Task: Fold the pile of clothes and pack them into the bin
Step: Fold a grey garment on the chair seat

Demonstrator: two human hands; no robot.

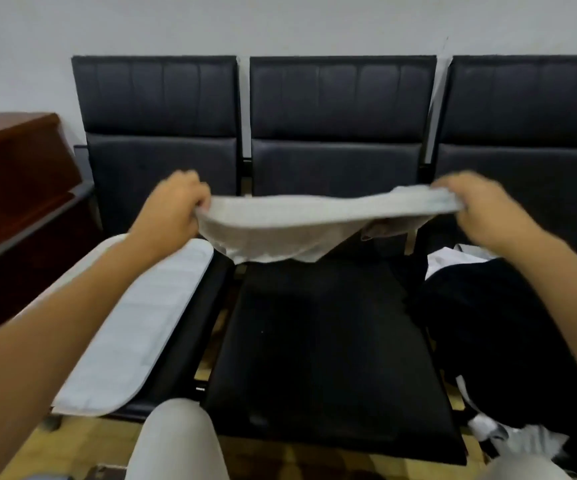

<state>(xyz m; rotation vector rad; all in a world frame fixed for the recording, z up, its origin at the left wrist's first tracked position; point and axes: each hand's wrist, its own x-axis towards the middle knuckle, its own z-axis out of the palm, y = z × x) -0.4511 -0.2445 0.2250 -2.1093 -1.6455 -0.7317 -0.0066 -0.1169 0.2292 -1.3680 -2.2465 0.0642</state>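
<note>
The grey garment [290, 226] hangs stretched between your hands above the middle seat [328, 348]. Your left hand [173, 206] pinches its left end, your right hand [481, 206] grips the right end (both blurred). A dark pile [508, 327] of clothes lies on the right seat; a pale folded cloth [141, 327] rests on the left one.

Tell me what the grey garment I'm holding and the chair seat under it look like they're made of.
The grey garment looks like soft, matte fabric: it sags and creases between both hands. The middle chair seat looks like black leather or vinyl, given its smooth surface with a faint sheen; which one cannot be told.
</note>
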